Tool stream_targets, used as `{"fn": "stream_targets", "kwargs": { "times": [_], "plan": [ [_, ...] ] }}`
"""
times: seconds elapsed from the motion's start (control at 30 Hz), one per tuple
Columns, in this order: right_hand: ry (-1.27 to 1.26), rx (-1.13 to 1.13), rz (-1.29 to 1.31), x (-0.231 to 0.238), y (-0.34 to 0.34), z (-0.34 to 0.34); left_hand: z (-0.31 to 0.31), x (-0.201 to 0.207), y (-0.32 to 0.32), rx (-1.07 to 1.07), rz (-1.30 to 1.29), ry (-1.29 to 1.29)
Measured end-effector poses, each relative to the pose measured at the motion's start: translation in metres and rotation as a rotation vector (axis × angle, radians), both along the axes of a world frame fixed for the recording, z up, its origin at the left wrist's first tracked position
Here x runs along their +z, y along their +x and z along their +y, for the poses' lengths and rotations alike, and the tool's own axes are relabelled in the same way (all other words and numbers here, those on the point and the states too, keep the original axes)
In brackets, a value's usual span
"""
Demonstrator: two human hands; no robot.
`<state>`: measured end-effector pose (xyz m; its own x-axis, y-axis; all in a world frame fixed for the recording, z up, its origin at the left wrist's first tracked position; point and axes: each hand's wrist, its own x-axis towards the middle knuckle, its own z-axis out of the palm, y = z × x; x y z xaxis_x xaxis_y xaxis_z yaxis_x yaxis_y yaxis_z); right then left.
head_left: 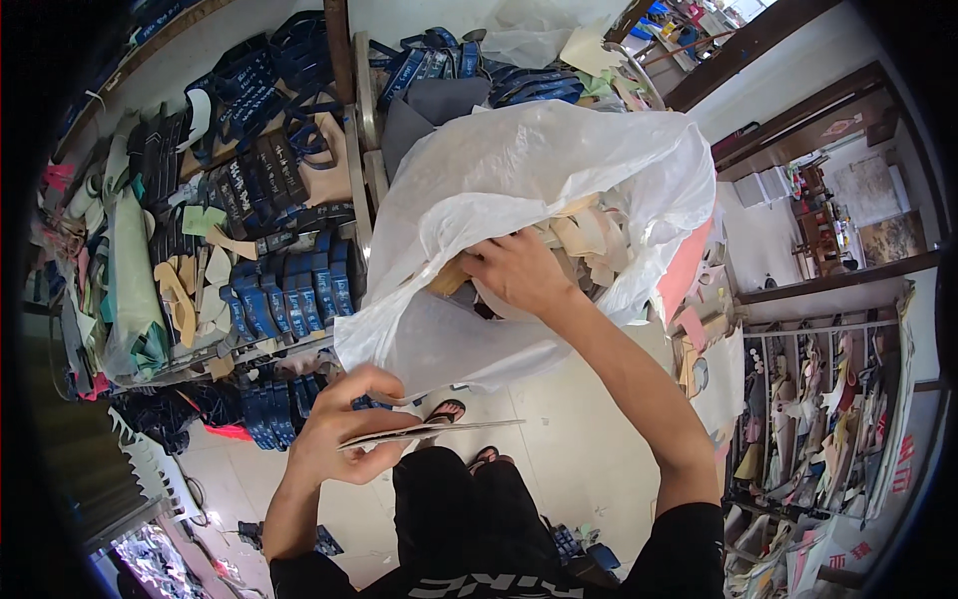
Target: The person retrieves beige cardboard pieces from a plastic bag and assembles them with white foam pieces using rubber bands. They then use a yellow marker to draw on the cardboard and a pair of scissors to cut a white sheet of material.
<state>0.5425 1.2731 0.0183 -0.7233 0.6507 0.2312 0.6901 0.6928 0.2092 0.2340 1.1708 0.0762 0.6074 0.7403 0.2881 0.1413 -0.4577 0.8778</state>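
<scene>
Two bare hands are working at a white plastic sack (519, 140), which is standing directly in front of the person with its mouth gaping and many pale, cut pieces (584, 238) showing inside. The left hand (349, 424) is pinching a few thin, flat pieces (414, 432) between thumb and fingers, nearly edge-on to the view, just below the sack's near edge. The right hand (514, 270) is resting inside the sack's mouth, fingers bent over the contents; whether they are gripping anything cannot be told. The flat pieces are looking light and fairly stiff, probably easiest to hold by one end with the thumb beneath, as the left hand is doing, though loose layers might be sliding over one another. The sack's film is appearing soft, slippery and easily torn, so a gathered fold of its rim is seeming a safer hold than a single layer. At left, dark blue strap-like bundles (289, 295) are lying in rows, while a pink sheet (686, 265) is showing beside the sack's right side. Below, dark sandals (449, 409) are resting on a pale tiled floor (589, 459).
</scene>
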Motion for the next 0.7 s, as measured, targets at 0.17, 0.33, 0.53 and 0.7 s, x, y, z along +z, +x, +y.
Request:
{"fn": "stream_targets", "kwargs": {
  "times": [0.17, 0.33, 0.53, 0.7],
  "plan": [
    [-0.236, -0.115, -0.100, 0.028, -0.027, -0.025, 0.001, -0.002, 0.004, 0.003, -0.022, 0.011],
    [-0.106, -0.122, -0.320, 0.013, -0.039, -0.035, 0.001, 0.004, 0.007, -0.012, 0.004, 0.011],
    [-0.001, -0.251, 0.007, -0.010, -0.022, -0.028, -0.002, -0.002, 0.006, -0.001, -0.017, -0.025],
    [0.179, -0.297, -0.087, -0.017, -0.033, -0.024, -0.001, 0.001, 0.010, 0.020, -0.055, -0.065]
  ]
}}
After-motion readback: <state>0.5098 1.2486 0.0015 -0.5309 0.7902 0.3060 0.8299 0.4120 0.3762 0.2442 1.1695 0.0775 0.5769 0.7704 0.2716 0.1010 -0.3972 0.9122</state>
